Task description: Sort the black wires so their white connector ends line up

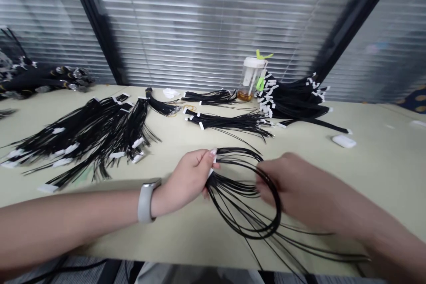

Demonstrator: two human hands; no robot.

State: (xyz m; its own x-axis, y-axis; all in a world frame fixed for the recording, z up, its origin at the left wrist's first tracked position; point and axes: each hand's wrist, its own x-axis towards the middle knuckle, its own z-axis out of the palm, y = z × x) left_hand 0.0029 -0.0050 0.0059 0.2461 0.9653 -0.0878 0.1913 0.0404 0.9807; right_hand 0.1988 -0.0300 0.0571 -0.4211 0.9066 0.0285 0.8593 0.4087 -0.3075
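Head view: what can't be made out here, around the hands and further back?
- Right hand, head view: motion blur, and the cable loop crosses its fingers; its grip cannot be told.
- Left hand, head view: its palm is hidden by the back of the hand.
- Far-left cable pile, head view: cut off by the left edge.

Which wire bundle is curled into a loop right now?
The looped bundle gripped in the left hand; the other bundles lie unheld on the table.
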